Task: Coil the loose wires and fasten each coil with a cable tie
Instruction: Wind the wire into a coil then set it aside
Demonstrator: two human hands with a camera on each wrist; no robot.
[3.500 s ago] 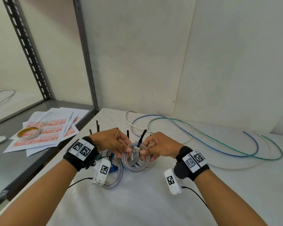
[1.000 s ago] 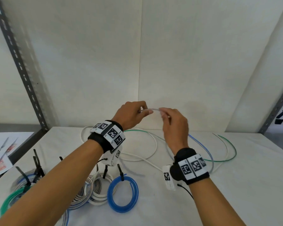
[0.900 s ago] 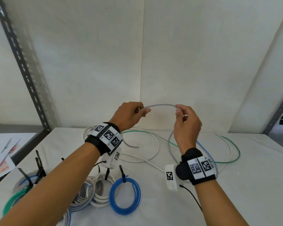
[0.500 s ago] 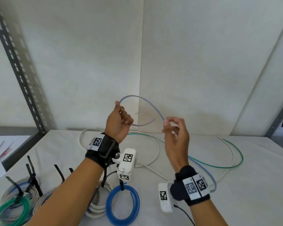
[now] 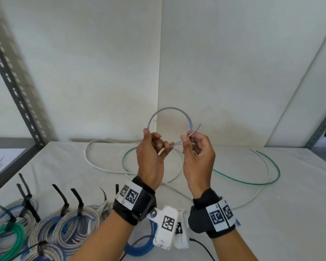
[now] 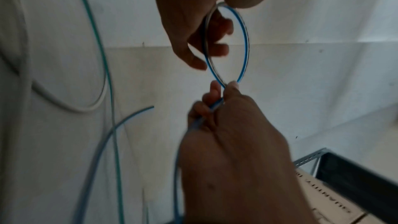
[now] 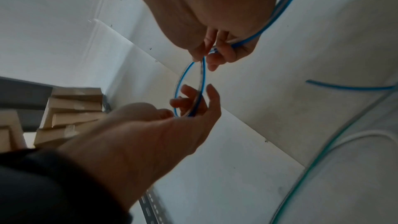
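Note:
I hold a thin clear-and-blue wire [image 5: 169,109] up in front of the wall, bent into one round loop. My left hand [image 5: 158,145] pinches it where the loop closes, seen close in the left wrist view [image 6: 221,88]. My right hand [image 5: 186,137] pinches the wire near its free end, which sticks out to the upper right. In the right wrist view the wire loop [image 7: 178,81] runs between my right hand's fingers [image 7: 206,98] and the left hand [image 7: 213,52]. The rest of this wire trails down to the table [image 5: 271,213].
Several finished coils [image 5: 77,223] with black cable ties [image 5: 61,197] lie at the lower left, with a green coil [image 5: 9,240] and a blue coil [image 5: 139,249]. A loose white wire [image 5: 94,162] and green wire [image 5: 243,182] sprawl behind my hands. A rack upright [image 5: 17,81] stands left.
The wire went from a shallow arc between my hands to a closed round loop. Both hands came closer together, and the wire's free end now points past my right hand.

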